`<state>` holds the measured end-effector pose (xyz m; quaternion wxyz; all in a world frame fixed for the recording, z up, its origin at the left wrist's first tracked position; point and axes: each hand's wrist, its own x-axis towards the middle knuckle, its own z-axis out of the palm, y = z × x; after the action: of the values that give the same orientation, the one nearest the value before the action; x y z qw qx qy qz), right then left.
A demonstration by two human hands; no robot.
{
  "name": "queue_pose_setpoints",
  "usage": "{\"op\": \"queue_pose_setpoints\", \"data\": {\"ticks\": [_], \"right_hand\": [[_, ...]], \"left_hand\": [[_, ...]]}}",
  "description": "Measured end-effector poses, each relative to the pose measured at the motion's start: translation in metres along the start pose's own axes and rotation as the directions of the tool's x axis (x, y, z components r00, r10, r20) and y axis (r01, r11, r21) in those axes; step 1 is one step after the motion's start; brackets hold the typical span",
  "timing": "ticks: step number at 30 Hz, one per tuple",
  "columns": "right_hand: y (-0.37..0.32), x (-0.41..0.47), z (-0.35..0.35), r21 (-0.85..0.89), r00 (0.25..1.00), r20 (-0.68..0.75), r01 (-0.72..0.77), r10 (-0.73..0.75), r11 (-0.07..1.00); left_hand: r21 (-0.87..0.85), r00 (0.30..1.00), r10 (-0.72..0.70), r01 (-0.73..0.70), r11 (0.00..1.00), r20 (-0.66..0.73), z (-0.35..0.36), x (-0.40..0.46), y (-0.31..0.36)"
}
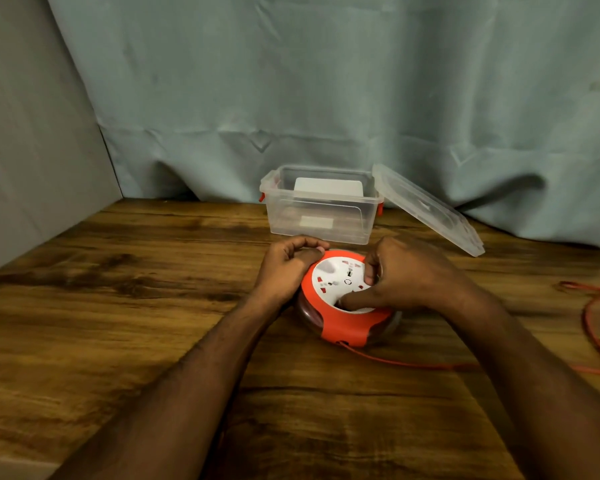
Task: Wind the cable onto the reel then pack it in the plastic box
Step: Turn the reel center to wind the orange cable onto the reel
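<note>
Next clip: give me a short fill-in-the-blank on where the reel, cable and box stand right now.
1. Both hands, left hand and right hand, hold the ____.
2. The box is open; its lid leans against its ____ side.
3. The loose cable lies on the ____.

Missing words: reel; right; table

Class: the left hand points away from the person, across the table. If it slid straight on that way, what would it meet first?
Most likely the clear plastic box. The left hand grips the reel's far-left edge, and the box stands just beyond its fingers, though depth is unclear.
</note>
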<state>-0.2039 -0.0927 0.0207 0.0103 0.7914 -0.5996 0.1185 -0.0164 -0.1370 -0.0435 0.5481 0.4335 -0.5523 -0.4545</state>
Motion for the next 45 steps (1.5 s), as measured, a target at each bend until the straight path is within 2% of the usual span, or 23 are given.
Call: {"op": "queue_pose_setpoints", "data": {"ticks": [5, 9, 16, 20, 24, 34, 45], "right_hand": [[-0.005, 0.002, 0.007, -0.031, 0.999, -0.042, 0.01, -0.011, 0.999], [-0.008, 0.002, 0.008, 0.028, 0.998, -0.05, 0.027, -0.025, 0.999], [0.014, 0.0, -0.011, 0.173, 0.988, 0.1, 0.102, -0.121, 0.98], [0.022, 0.005, -0.007, 0.118, 0.975, 0.175, 0.12, -0.139, 0.986], [0.026, 0.005, -0.007, 0.161, 0.968, 0.195, 0.13, -0.16, 0.978], [0.021, 0.004, -0.003, 0.099, 0.988, 0.14, 0.051, -0.065, 0.994], [0.005, 0.001, 0.002, 0.01, 0.999, 0.038, 0.022, -0.023, 1.0]], "left_hand": [[-0.011, 1.0, 0.015, -0.015, 1.0, 0.007, 0.001, -0.001, 0.002], [-0.01, 1.0, 0.02, -0.02, 1.0, 0.011, 0.001, 0.0, 0.001], [0.0, 1.0, 0.007, -0.007, 1.0, 0.019, -0.001, 0.002, -0.001], [-0.012, 0.999, 0.002, -0.002, 1.0, 0.032, -0.001, 0.0, 0.001], [-0.029, 0.999, -0.004, 0.006, 1.0, 0.05, -0.001, 0.0, 0.002], [-0.02, 1.0, 0.0, 0.001, 1.0, 0.031, -0.002, 0.001, -0.001], [-0.026, 1.0, 0.013, -0.013, 1.0, -0.023, -0.001, 0.006, -0.006]]}}
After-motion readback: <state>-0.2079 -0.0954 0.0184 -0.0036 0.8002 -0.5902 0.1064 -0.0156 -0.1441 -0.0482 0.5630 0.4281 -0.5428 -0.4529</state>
